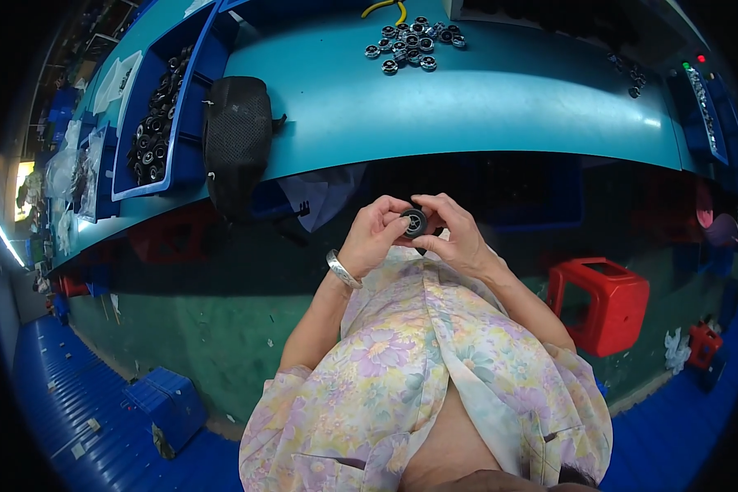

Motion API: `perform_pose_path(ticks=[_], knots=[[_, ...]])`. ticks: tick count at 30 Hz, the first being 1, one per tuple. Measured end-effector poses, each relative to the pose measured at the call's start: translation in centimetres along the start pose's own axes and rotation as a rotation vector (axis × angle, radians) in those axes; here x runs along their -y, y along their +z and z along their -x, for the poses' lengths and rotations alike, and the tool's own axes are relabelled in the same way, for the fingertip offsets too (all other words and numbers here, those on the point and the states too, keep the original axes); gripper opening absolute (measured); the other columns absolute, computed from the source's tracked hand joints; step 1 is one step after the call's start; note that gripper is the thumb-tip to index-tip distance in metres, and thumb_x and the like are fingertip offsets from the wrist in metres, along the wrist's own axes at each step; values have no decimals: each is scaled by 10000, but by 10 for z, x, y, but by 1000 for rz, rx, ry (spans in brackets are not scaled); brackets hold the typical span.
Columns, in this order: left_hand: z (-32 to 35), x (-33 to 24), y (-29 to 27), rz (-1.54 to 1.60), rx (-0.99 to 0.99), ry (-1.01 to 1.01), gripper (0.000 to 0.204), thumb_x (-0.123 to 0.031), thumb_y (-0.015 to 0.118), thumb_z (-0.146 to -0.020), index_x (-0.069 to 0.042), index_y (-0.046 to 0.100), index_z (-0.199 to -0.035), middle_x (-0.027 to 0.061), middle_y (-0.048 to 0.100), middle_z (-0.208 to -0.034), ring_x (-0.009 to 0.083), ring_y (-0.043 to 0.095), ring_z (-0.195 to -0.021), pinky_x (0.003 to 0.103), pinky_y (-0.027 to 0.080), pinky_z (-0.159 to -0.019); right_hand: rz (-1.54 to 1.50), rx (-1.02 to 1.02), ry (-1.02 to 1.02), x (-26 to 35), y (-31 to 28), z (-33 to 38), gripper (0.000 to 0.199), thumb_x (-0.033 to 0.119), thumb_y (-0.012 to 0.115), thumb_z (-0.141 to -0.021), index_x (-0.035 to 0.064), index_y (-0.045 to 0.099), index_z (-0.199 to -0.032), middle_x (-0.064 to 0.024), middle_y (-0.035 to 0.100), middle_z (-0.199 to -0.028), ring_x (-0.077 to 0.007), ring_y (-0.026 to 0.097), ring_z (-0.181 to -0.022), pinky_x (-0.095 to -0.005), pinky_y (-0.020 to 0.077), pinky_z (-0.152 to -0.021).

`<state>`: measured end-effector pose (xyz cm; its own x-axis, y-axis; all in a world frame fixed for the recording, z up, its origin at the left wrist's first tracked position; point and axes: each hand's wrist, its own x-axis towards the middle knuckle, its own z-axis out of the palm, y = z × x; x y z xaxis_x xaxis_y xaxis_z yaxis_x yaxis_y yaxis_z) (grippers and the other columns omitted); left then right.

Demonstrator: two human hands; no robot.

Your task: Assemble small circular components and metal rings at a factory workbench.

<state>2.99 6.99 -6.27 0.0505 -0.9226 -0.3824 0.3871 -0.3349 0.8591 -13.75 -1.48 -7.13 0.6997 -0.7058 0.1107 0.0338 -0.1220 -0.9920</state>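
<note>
A small black wheel point(414, 222) with a spoked, silvery hub is held between my two hands, just off the near edge of the blue-green table. My left hand point(369, 238) pinches its left side, the thumb lying against the hub. On the other side, the fingers and thumb of my right hand point(457, 235) close round the rim. Beyond them on the tabletop lies a loose cluster of round black-and-chrome parts point(412, 47). Whatever sits behind the wheel is hidden by my fingers.
A blue bin point(192, 131) of black wheels stands at the left, beside a black mesh-covered pad point(238, 123). Yellow-handled pliers point(389, 7) lie at the far edge. Another blue bin point(708, 135) with shiny parts is at the right. A red stool point(623, 307) stands below the table.
</note>
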Motion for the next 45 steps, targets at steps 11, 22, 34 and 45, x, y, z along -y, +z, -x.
perform_pose_path(ticks=[11,22,34,45], knots=[[-3,4,7,18,-66,10,208,-2,518,-918,37,522,-1123,108,647,-986,140,636,-895,264,540,-767,65,-133,65,-9,10,8,371,38,773,-701,-16,573,-1009,-96,536,-859,-171,547,-643,-289,440,-557],[1,5,11,-107,-112,45,226,-4,576,-897,35,577,-1119,76,645,-982,111,623,-872,248,528,-773,229,-120,4,0,12,10,369,87,803,-704,-16,535,-937,-98,523,-814,-164,534,-599,-283,424,-507],[6,9,8,-333,-183,127,198,37,549,-862,32,603,-1053,57,659,-900,97,629,-808,231,519,-709,307,-146,-63,2,24,13,323,66,759,-733,-9,530,-948,-148,534,-855,-284,586,-680,-343,462,-555],[10,-1,0,117,-13,62,392,-90,656,-886,3,519,-1241,87,652,-1041,141,639,-952,280,529,-847,336,-55,-102,22,4,0,417,99,791,-699,-6,555,-1026,-84,536,-882,-170,580,-752,-289,486,-634]])
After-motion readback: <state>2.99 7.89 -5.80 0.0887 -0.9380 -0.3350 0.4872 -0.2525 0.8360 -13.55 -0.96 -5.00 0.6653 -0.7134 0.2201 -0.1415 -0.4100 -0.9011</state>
